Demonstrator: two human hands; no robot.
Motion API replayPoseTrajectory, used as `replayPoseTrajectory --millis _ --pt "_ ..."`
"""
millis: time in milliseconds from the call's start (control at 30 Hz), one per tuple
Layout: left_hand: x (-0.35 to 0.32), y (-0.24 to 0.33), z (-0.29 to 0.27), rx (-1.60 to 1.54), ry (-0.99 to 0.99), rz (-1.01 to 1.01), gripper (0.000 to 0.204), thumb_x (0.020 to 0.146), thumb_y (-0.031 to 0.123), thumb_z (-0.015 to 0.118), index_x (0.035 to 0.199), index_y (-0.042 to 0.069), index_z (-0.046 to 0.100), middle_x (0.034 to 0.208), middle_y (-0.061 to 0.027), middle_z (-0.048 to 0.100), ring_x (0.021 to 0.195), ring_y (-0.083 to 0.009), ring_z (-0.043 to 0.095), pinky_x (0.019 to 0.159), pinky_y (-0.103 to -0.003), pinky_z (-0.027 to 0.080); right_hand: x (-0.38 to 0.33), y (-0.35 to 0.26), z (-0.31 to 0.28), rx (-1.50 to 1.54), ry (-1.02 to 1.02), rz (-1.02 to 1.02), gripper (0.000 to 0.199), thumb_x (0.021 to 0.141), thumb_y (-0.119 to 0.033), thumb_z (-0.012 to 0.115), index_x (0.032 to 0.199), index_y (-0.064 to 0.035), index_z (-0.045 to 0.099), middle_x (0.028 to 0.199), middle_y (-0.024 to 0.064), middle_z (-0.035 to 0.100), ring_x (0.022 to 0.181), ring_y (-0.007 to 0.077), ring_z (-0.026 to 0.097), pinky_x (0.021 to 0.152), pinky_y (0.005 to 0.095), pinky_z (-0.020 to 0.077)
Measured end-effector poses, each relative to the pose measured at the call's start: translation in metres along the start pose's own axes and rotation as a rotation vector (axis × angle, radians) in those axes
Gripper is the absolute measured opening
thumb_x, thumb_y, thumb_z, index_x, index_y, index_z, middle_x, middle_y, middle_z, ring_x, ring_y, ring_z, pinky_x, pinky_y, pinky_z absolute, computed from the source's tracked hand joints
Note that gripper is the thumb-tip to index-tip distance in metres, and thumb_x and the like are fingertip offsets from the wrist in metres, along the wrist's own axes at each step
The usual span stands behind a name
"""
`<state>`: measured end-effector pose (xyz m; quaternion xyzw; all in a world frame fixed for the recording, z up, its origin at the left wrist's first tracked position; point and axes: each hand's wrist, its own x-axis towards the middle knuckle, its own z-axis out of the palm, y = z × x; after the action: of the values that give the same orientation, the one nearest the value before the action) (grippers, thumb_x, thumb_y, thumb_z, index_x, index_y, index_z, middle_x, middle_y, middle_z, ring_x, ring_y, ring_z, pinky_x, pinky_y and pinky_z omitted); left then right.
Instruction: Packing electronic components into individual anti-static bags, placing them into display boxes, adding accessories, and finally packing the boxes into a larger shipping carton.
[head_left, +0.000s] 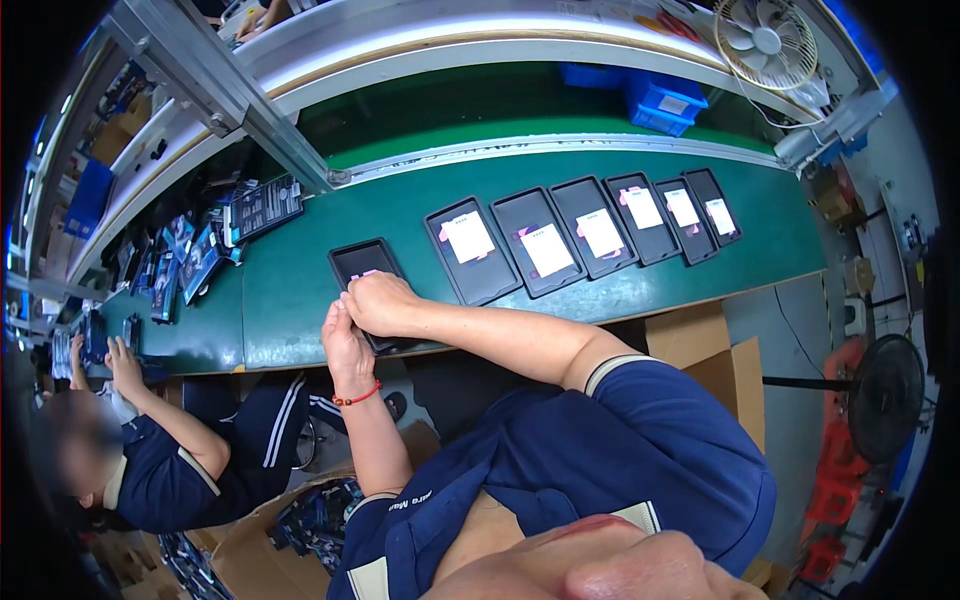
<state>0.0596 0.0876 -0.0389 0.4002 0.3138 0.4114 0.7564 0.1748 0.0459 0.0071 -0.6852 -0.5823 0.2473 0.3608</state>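
My right hand (382,304) is closed, its knuckles up, over a black tray (358,258) at the near edge of the green bench. My left hand (346,342), with a red bracelet at the wrist, meets it from the near side, thumb and fingers pinched together. Whatever the fingertips hold is hidden or too small to name. A bit of pink shows in the tray, just beyond my right hand. To the right stand several more black trays (480,281) in a row, each with a white card (467,238) over pink and purple pieces.
Dark blue-and-black packages (200,262) lie heaped on the bench at left. A co-worker's hand (124,368) is beside them. A metal post (285,150) rises behind. Blue bins (664,104) stand under the shelf; an open carton (744,385) sits below the bench at right.
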Motion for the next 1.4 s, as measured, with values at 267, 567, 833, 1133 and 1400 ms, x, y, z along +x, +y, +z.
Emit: replayPoseTrajectory --millis 267,567,833,1133,1400 --pt "-0.001 0.008 -0.004 -0.102 0.012 -0.052 0.017 0.098 0.014 0.045 0.098 0.0 0.055 0.094 -0.0088 0.063 0.084 -0.0154 0.061 0.078 -0.028 0.05 0.001 0.006 0.017 0.023 0.133 -0.128 0.034 0.089 -0.018 0.044 0.071 0.0057 0.06 0.073 0.0261 0.061 0.072 0.0427 0.06 0.069 0.0493 0.0478" --pt "0.027 0.037 -0.07 0.128 0.062 -0.058 0.018 0.097 0.018 0.049 0.092 0.002 0.056 0.09 -0.0081 0.063 0.082 -0.0156 0.061 0.073 -0.028 0.049 0.01 0.016 -0.017 -0.367 -0.065 0.125 0.034 0.087 -0.028 0.051 0.079 0.0004 0.067 0.08 0.021 0.066 0.077 0.0384 0.064 0.071 0.0479 0.0511" --pt "0.025 0.04 -0.065 0.481 0.212 -0.045 0.015 0.093 0.021 0.058 0.084 0.009 0.054 0.072 0.0019 0.054 0.059 -0.0039 0.047 0.048 -0.018 0.035 -0.081 0.024 -0.044 -0.257 0.331 0.143 0.036 0.086 -0.036 0.059 0.074 -0.0017 0.056 0.065 0.017 0.061 0.063 0.0368 0.062 0.055 0.0465 0.0482" --pt "0.034 0.039 -0.061 0.612 0.138 0.047 0.02 0.093 0.018 0.057 0.08 0.006 0.049 0.062 0.0027 0.044 0.05 -0.0044 0.035 0.043 -0.019 0.028 -0.327 0.076 -0.06 -0.258 0.958 0.76 0.035 0.087 -0.033 0.057 0.07 -0.0022 0.056 0.067 0.0187 0.06 0.065 0.0406 0.059 0.058 0.0477 0.0479" --pt "0.067 0.03 -0.077 0.784 0.398 0.226 0.023 0.087 0.015 0.065 0.067 0.005 0.057 0.056 0.0007 0.046 0.046 -0.0089 0.038 0.041 -0.025 0.029 -0.69 0.231 -0.012 0.092 1.683 1.657 0.047 0.088 -0.043 0.057 0.07 0.0003 0.063 0.071 0.0185 0.064 0.066 0.0299 0.062 0.062 0.0402 0.0483"
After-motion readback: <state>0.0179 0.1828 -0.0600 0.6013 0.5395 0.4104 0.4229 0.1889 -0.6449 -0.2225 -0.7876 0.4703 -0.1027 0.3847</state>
